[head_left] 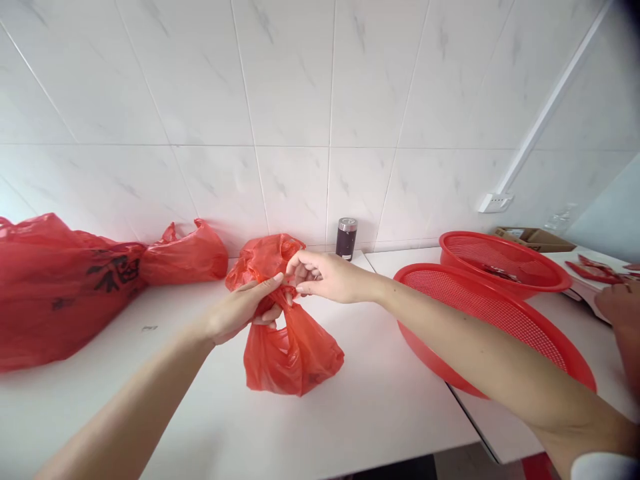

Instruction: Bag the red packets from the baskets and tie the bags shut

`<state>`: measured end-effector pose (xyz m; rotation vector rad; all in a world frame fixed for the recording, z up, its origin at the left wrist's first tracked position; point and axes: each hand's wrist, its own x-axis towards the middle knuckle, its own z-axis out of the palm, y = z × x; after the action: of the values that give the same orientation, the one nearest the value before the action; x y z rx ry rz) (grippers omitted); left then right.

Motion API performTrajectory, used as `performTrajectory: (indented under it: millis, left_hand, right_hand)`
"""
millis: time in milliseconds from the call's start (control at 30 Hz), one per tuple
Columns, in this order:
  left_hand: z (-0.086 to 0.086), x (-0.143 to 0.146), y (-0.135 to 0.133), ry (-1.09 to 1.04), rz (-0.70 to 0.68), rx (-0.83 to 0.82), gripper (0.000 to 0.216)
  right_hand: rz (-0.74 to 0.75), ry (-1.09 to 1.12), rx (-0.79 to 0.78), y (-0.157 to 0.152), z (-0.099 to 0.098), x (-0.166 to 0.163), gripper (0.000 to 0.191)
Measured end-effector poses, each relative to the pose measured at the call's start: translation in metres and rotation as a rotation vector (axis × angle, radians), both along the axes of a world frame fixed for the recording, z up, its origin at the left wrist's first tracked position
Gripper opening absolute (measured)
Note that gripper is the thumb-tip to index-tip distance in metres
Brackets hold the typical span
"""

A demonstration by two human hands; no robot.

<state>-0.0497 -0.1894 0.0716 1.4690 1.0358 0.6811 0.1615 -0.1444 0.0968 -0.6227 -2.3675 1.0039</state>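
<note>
A red plastic bag (295, 353) hangs or stands low over the white table, its gathered top pinched up between both hands. My left hand (253, 303) is closed around the gathered plastic from the left, thumb on top. Against the bag's neck from the right, my right hand (320, 277) has its fingers curled in a pinch at the plastic. Just behind my hands sits another red plastic bag (270, 253), partly covered by them. What the bags contain does not show.
A large red bag (60, 293) with black lettering and a smaller red bag (185, 253) stand on the left. A dark tumbler (347, 239) is by the wall. Two red baskets (415, 320) sit at right, near a cardboard box (535, 239) and another person's hand (620, 307).
</note>
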Motion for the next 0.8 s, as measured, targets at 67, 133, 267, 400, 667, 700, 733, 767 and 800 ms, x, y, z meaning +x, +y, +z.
performTrajectory:
  millis: [67,133,267,400,667,700,733,767,800]
  left_hand:
    - [-0.004,-0.001,0.002,-0.023,0.045,0.005,0.047]
    - [-0.006,-0.003,0.003,-0.055,0.076,0.0,0.045]
    - [-0.005,-0.004,0.001,-0.037,0.047,0.011,0.045]
    - [-0.006,-0.002,-0.002,-0.018,0.006,0.041,0.044]
    - [-0.004,-0.011,-0.003,-0.18,0.003,0.054,0.032]
    - [-0.002,-0.011,-0.004,-0.134,-0.015,0.085,0.03]
    - [0.001,-0.009,-0.005,-0.069,-0.031,0.122,0.027]
    - [0.003,-0.007,-0.006,0.006,-0.045,0.161,0.024]
    - [0.004,-0.004,-0.008,0.085,-0.058,0.193,0.02]
  right_hand:
    - [-0.019,0.083,0.011,-0.008,-0.002,0.001,0.016]
    - [-0.034,0.159,0.03,-0.018,0.0,0.001,0.013]
    - [-0.137,0.121,0.156,-0.026,0.0,-0.004,0.016]
    - [-0.144,0.124,0.175,-0.02,-0.014,-0.013,0.022]
    - [-0.012,0.2,0.075,-0.041,-0.009,-0.009,0.016]
    - [0.0,0.22,0.077,-0.04,-0.01,-0.009,0.014]
    - [-0.021,0.253,0.081,-0.038,-0.012,-0.009,0.012]
    - [-0.061,0.288,0.071,-0.035,-0.015,-0.01,0.011]
    - [-0.101,0.31,0.035,-0.03,-0.021,-0.012,0.013]
